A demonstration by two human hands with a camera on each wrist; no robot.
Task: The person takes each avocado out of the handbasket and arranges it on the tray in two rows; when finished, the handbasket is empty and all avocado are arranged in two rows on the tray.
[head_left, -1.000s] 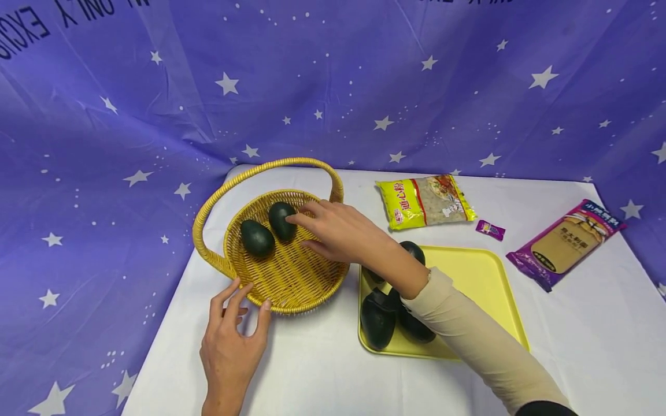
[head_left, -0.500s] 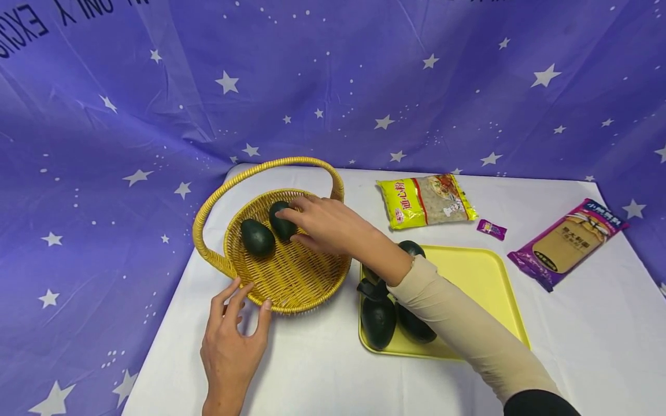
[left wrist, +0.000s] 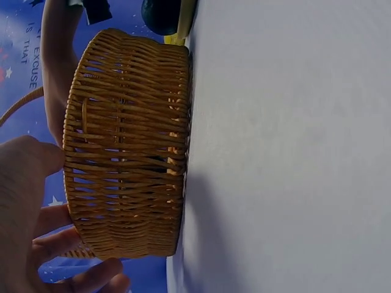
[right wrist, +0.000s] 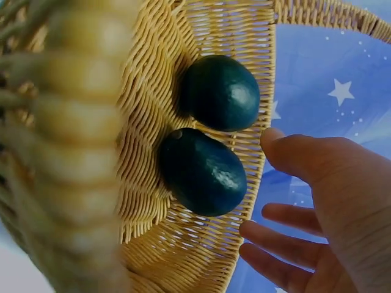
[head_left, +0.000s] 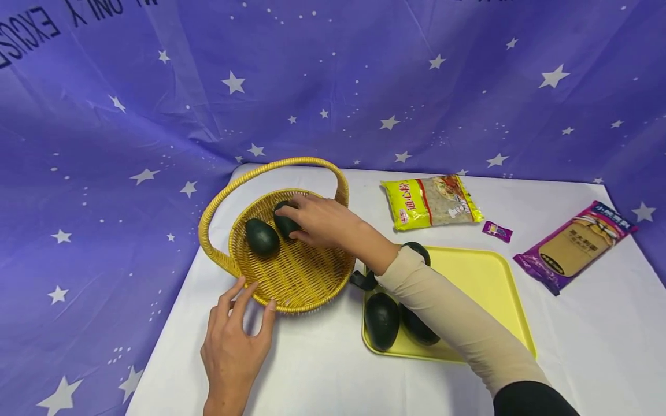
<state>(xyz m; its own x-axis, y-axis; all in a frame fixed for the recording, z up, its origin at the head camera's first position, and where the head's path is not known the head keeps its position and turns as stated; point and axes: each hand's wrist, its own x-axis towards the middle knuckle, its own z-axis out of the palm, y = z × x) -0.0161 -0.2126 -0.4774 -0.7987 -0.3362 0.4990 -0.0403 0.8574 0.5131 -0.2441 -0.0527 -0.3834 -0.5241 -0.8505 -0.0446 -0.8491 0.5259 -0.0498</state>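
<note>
Two dark green avocados lie in a yellow wicker basket (head_left: 302, 283) with a tall handle. One avocado (head_left: 262, 237) is uncovered in the head view; the other avocado (head_left: 283, 222) is partly hidden under my right hand (head_left: 322, 222). In the right wrist view, that hand's fingers are spread above the avocados, with a gap between. My left hand (head_left: 236, 341) is at the basket's near rim, fingers loosely extended. The left wrist view has its thumb at the rim, with the other fingers beside the basket wall (left wrist: 128, 146).
Right of the basket, a yellow tray (head_left: 484, 289) holds several avocados (head_left: 382, 321), partly covered by my right forearm. Behind it lie a yellow food packet (head_left: 432, 202) and a small purple packet (head_left: 497, 231). A purple noodle packet (head_left: 574, 247) lies far right.
My right hand has shifted left within the basket, farther over the rear avocado. My left hand stays at the rim, and both avocados in the basket keep their places.
</note>
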